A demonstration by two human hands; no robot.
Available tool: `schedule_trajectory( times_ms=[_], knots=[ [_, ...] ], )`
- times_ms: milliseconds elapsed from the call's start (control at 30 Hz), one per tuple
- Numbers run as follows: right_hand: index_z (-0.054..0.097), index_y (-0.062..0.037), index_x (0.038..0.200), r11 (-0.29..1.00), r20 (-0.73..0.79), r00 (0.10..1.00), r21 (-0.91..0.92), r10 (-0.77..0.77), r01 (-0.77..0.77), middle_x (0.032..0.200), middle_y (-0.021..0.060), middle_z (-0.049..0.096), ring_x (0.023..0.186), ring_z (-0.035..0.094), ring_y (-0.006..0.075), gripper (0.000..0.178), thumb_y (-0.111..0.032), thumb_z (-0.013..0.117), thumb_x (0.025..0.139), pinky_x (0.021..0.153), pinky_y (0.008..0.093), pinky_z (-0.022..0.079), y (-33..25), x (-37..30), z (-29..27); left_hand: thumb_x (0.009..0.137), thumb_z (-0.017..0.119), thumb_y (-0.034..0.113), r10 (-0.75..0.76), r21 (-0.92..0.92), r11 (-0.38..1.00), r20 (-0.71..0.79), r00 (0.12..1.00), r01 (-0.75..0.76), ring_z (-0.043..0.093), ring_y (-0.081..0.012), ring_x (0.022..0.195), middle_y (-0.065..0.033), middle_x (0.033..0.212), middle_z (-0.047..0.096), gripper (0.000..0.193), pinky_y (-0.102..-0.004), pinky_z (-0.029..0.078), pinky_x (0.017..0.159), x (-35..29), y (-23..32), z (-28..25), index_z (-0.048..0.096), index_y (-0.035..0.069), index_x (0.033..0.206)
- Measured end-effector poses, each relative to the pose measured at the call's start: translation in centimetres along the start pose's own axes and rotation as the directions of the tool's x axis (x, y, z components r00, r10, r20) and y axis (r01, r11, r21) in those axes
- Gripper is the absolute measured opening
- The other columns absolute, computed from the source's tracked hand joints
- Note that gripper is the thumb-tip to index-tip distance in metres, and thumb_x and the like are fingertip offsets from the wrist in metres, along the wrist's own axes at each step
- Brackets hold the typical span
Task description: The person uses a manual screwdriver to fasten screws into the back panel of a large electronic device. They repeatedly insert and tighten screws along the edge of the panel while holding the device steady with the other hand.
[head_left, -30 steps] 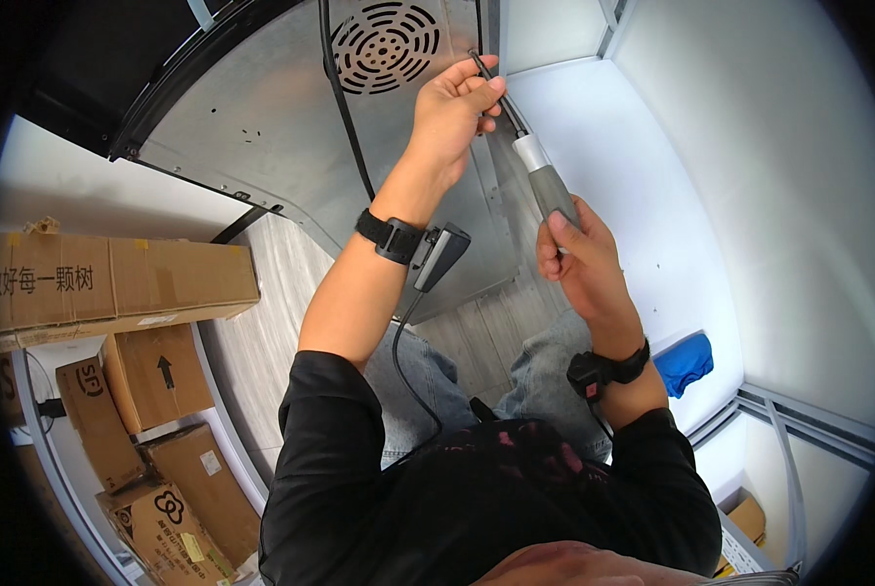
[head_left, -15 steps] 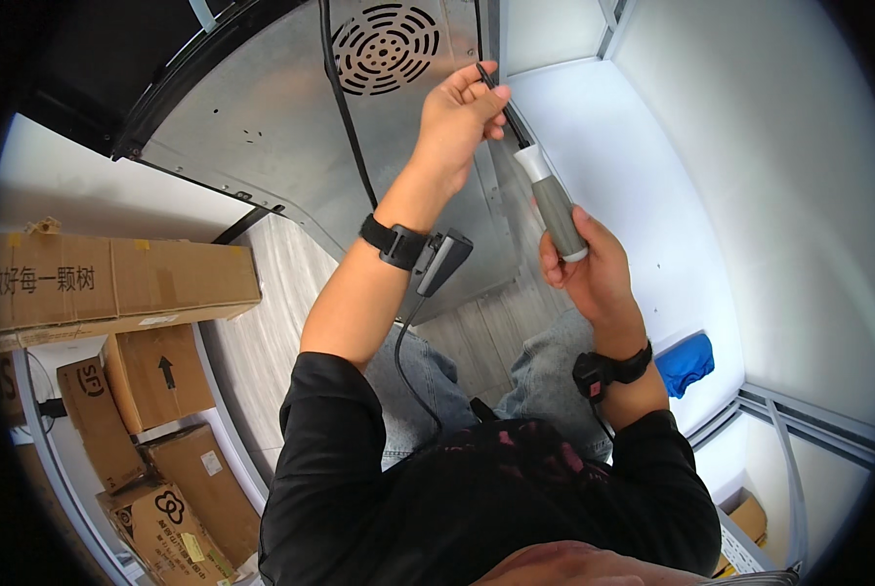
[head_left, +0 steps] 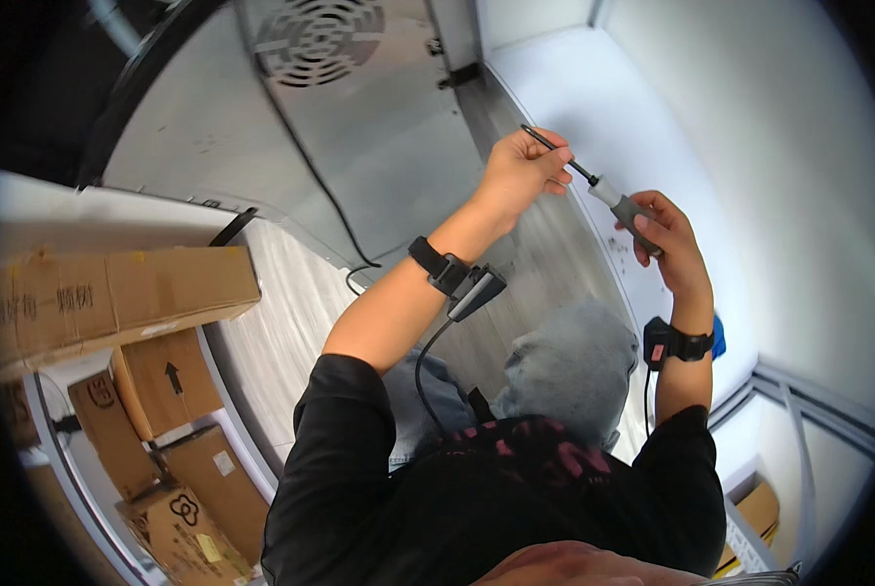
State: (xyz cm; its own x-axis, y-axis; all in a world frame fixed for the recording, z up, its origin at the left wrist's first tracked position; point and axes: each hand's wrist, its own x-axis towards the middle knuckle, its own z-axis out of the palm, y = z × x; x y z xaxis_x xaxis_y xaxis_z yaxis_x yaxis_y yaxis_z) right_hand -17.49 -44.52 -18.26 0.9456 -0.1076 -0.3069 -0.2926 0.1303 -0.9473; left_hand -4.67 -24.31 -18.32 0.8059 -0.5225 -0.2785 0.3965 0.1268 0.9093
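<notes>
A screwdriver (head_left: 618, 203) with a grey and white handle and a dark shaft is held up between my two hands, its tip pointing to the upper left. My right hand (head_left: 680, 244) is wrapped round the handle's end. The shaft is pinched near its tip by the fingers of my left hand (head_left: 519, 178). Both hands are to the right of a grey metal appliance panel (head_left: 379, 166) that has a round slotted vent (head_left: 322, 41). A strap with a small dark device circles each wrist.
A black cable (head_left: 306, 146) hangs down across the metal panel. Cardboard boxes (head_left: 174, 288) are stacked at the left, several of them on a shelf. Along the right runs a white ledge (head_left: 643, 127) against a pale wall. Something blue (head_left: 719, 337) shows partly behind my right wrist.
Both hands have moved to the right with the screwdriver, away from the metal panel. The screwdriver is tilted more toward level. My view has shifted slightly, and the blue thing is now mostly hidden.
</notes>
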Motion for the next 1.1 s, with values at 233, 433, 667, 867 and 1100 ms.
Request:
schedule_trajectory(
  times_ms=[233, 433, 667, 867, 1100],
  knots=[
    [0.058, -0.0023, 0.111, 0.992, -0.050, 0.994, -0.078, 0.100, -0.104, 0.074, 0.0020, 0.061, 0.058, 0.052, 0.0072, 0.030, -0.016, 0.064, 0.085, 0.053, 0.0206, 0.041, 7.1, -0.6, -6.0, 0.088, 0.062, 0.014, -0.139, 0.239, 0.965, 0.110, 0.984, 0.109, 0.060, -0.0105, 0.078, -0.0026, 0.088, 0.063, 0.016, -0.0257, 0.049, 0.068, 2.7, -6.4, 3.4, 0.062, 0.004, 0.102],
    [0.058, -0.0024, 0.110, 0.989, -0.360, 0.929, 0.145, 0.079, -0.028, 0.080, 0.0048, 0.061, 0.065, 0.056, 0.0106, 0.028, -0.016, 0.062, 0.086, 0.058, 0.0238, 0.044, 14.0, -2.7, -10.2, 0.086, 0.061, 0.008, -0.218, 0.442, 0.888, 0.163, 0.962, 0.126, 0.057, -0.0096, 0.076, -0.0003, 0.086, 0.061, 0.019, -0.0247, 0.048, 0.067, 5.8, -15.6, 4.7, 0.062, 0.005, 0.105],
    [0.057, -0.0039, 0.107, 0.962, -0.504, 0.847, 0.271, 0.172, -0.034, 0.085, 0.0054, 0.063, 0.067, 0.058, 0.0115, 0.024, -0.015, 0.062, 0.087, 0.060, 0.0249, 0.045, 21.1, -4.0, -11.4, 0.081, 0.065, 0.005, -0.008, 0.680, 0.730, 0.108, 0.994, -0.068, 0.059, -0.0126, 0.071, -0.0039, 0.082, 0.063, 0.019, -0.0266, 0.049, 0.065, 7.9, -26.6, 5.4, 0.065, 0.003, 0.100],
    [0.058, -0.0043, 0.107, 0.954, -0.513, 0.834, 0.296, 0.204, -0.051, 0.084, 0.0052, 0.062, 0.067, 0.058, 0.0117, 0.024, -0.014, 0.064, 0.085, 0.060, 0.0251, 0.045, 22.9, -3.8, -12.0, 0.078, 0.067, 0.004, 0.150, 0.750, 0.632, 0.127, 0.980, -0.194, 0.061, -0.0171, 0.069, -0.0084, 0.081, 0.064, 0.019, -0.0291, 0.049, 0.064, 8.9, -29.4, 5.3, 0.065, 0.001, 0.097],
    [0.058, -0.0044, 0.107, 0.951, -0.514, 0.834, 0.308, 0.200, -0.039, 0.085, 0.0047, 0.062, 0.067, 0.058, 0.0112, 0.024, -0.014, 0.064, 0.086, 0.060, 0.0246, 0.045, 23.1, -3.4, -12.5, 0.077, 0.069, 0.005, 0.220, 0.751, 0.592, 0.197, 0.955, -0.291, 0.059, -0.0184, 0.066, -0.0084, 0.081, 0.062, 0.013, -0.0283, 0.048, 0.061, 9.1, -29.2, 5.5, 0.067, 0.004, 0.090]
  ],
)
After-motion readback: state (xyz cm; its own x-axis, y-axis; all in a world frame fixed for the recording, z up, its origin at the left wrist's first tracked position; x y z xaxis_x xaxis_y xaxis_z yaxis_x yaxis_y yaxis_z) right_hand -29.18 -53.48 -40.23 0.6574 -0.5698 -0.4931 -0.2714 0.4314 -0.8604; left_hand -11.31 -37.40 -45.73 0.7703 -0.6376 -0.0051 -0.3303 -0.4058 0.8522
